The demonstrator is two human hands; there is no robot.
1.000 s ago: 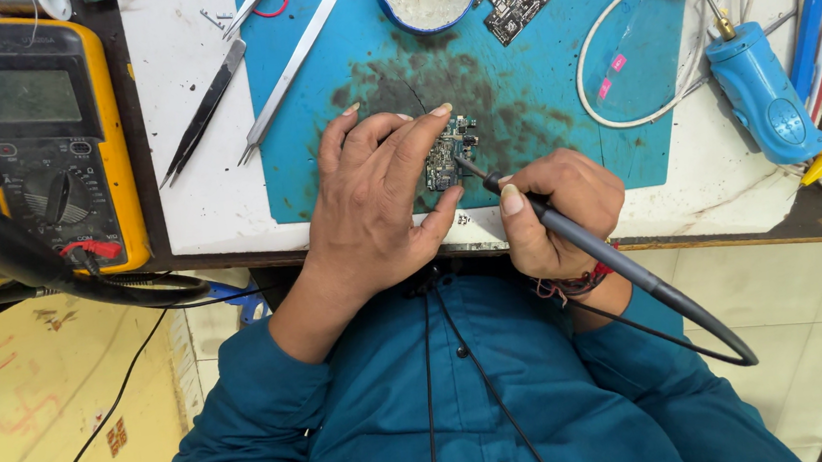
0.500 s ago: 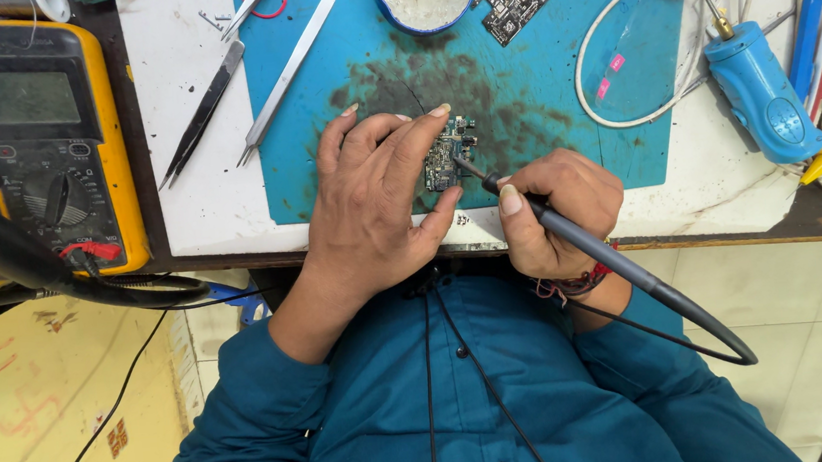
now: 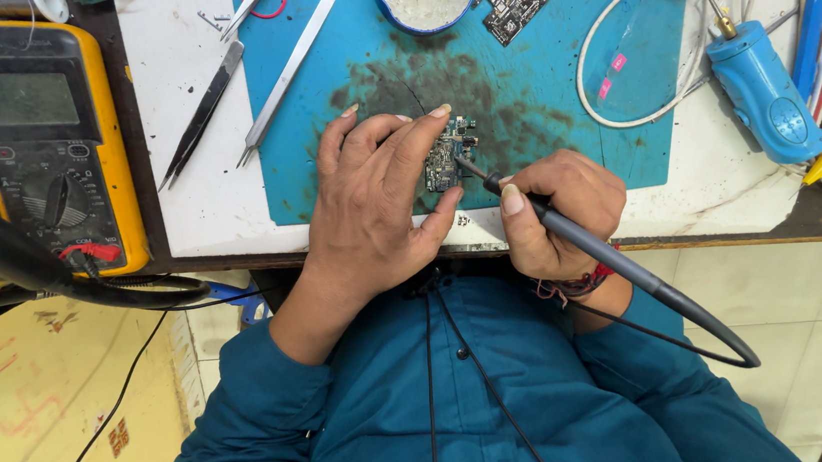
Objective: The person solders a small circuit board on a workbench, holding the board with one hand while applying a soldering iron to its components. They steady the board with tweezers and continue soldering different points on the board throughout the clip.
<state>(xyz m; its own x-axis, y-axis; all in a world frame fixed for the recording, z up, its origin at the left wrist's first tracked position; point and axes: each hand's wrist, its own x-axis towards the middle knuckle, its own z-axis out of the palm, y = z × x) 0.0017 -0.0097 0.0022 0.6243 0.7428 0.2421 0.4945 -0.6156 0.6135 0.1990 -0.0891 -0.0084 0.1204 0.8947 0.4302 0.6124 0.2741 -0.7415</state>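
Your left hand [image 3: 378, 204] pinned the small circuit board [image 3: 444, 152] flat on the blue mat [image 3: 538, 88], steadying it, while your right hand [image 3: 555, 212] gripped the soldering iron [image 3: 583, 240] pen-like, its tip touching the board.

A single head-worn camera looks steeply down from above the person's own chest, so the teal shirt front fills the lower frame and the white-topped desk [image 3: 708, 187] with its blue rubber work mat [image 3: 539, 98] runs across the top. It sits close, with the desk's far edge cropped out.
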